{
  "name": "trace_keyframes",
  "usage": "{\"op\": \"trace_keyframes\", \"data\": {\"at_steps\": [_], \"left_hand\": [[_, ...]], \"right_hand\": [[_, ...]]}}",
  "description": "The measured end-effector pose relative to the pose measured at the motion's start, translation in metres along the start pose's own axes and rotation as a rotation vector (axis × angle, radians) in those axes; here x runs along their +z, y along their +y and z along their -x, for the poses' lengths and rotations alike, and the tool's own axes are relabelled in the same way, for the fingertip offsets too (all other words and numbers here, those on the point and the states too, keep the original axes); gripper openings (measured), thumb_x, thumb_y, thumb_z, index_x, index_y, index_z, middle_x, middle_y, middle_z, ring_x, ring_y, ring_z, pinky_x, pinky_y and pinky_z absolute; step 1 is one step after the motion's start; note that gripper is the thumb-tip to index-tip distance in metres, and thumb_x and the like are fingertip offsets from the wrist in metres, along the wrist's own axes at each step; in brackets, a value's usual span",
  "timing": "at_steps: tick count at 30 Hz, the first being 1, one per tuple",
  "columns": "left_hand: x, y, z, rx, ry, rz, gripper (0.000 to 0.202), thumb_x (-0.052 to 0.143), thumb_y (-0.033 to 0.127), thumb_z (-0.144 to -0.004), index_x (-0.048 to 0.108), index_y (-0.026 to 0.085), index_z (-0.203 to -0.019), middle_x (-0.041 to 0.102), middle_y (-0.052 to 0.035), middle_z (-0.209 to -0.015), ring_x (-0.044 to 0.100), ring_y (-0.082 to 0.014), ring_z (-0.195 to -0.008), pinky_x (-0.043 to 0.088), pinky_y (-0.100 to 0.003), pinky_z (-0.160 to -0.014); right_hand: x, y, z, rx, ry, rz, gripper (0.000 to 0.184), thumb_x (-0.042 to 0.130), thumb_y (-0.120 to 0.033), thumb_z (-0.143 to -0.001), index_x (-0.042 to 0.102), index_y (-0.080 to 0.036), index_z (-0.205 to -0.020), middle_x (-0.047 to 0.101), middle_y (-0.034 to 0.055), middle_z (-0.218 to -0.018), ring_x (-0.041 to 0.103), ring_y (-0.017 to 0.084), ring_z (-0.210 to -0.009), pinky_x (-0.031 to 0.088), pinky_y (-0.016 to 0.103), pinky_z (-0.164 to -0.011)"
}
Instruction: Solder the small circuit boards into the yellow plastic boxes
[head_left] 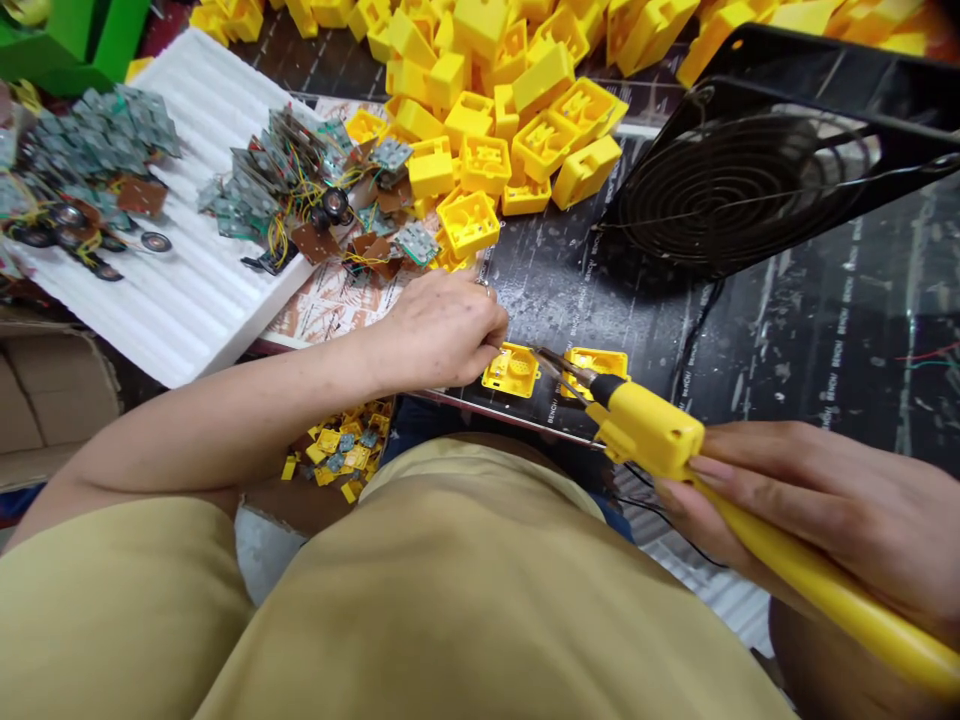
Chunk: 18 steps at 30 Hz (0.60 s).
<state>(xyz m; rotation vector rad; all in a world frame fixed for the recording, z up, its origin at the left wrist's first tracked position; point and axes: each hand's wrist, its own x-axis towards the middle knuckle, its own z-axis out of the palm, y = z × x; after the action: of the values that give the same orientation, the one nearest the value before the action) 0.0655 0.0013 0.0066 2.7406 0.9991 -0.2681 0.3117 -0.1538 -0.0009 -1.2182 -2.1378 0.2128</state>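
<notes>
My right hand [795,500] is closed around a yellow soldering gun [660,430] with a metal tip and a thin feed tube at its front. Its tip points left, over the gap between two small open yellow plastic housings. One housing [511,372] lies at the bench's front edge, right beside my left hand [446,325]. The other housing [600,362] sits just to the right, partly behind the gun's tip. Fingers of my left hand are curled and pinched at the first housing's left side; what they hold, if anything, is hidden.
A heap of yellow housings [480,130] covers the back of the black bench [787,350]. A black fan [750,180] stands at the right. Wired circuit boards [262,180] with small speakers lie on a white foam sheet [202,320]. Below the edge is a box of yellow parts [341,450].
</notes>
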Motion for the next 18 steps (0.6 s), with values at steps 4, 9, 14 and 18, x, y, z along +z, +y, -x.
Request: {"op": "trace_keyframes", "data": {"at_steps": [4, 9, 14, 18], "left_hand": [[-0.001, 0.002, -0.001, -0.011, -0.007, -0.007, 0.022, 0.053, 0.021, -0.08, 0.075, 0.021, -0.079, 0.073, -0.0058, -0.08, 0.064, -0.0249, -0.084, 0.046, -0.035, -0.071], [-0.003, 0.002, 0.0, -0.007, -0.015, -0.015, 0.021, 0.054, 0.023, -0.082, 0.075, 0.02, -0.081, 0.073, -0.0056, -0.08, 0.065, -0.0243, -0.086, 0.047, -0.034, -0.072], [-0.005, -0.017, 0.021, 0.001, 0.166, 0.188, 0.027, 0.05, 0.031, -0.093, 0.076, 0.022, -0.095, 0.075, -0.0034, -0.096, 0.067, -0.0193, -0.091, 0.049, -0.032, -0.083], [0.003, -0.024, 0.044, 0.05, 0.243, 0.336, 0.028, 0.05, 0.03, -0.092, 0.073, 0.019, -0.104, 0.073, -0.0062, -0.103, 0.066, -0.0194, -0.097, 0.049, -0.032, -0.087]], "right_hand": [[0.004, 0.003, 0.006, 0.026, -0.02, 0.005, 0.014, 0.056, -0.034, -0.098, 0.062, -0.024, -0.09, 0.068, 0.0026, -0.078, 0.068, 0.013, -0.073, 0.058, 0.027, -0.066], [0.01, 0.0, 0.001, 0.074, 0.026, -0.009, 0.015, 0.055, -0.035, -0.098, 0.061, -0.026, -0.089, 0.068, 0.0007, -0.075, 0.067, 0.014, -0.068, 0.057, 0.027, -0.064], [0.014, 0.004, 0.006, 0.133, 0.082, 0.006, 0.017, 0.059, -0.039, -0.097, 0.061, -0.026, -0.107, 0.071, 0.0018, -0.078, 0.067, 0.013, -0.067, 0.054, 0.024, -0.057], [0.014, 0.008, 0.008, 0.089, 0.132, 0.17, 0.033, 0.064, -0.037, -0.093, 0.059, -0.025, -0.124, 0.074, 0.0024, -0.082, 0.069, 0.014, -0.065, 0.054, 0.024, -0.055]]}}
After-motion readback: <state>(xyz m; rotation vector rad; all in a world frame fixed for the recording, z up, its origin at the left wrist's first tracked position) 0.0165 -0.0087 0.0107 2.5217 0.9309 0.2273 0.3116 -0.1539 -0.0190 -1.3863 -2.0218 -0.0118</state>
